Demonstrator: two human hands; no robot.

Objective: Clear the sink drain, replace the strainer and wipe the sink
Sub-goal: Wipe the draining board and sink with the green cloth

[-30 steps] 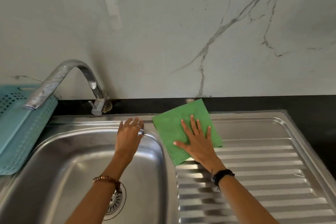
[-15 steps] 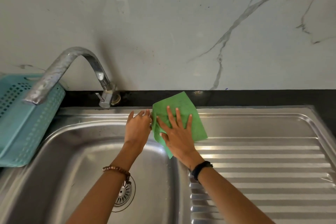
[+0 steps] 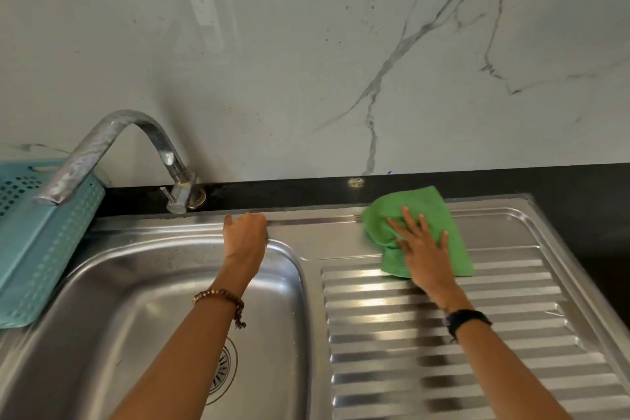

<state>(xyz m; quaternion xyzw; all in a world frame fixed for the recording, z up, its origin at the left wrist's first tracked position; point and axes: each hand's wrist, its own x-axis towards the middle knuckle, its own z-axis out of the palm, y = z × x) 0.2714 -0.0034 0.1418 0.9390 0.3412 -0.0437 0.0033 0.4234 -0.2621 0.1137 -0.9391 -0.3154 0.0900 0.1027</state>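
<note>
The sink basin holds only the strainer, seated in the drain at 6 o'clock. The teal basket at 9 o'clock shows no contents. The right hand presses flat, fingers spread, on the green cloth; half a second ago the cloth lay beside the left hand, and it is now well apart at 3 o'clock. The left hand rests curled on the basin rim.

Head view, close, looking forward and down onto sink
</note>
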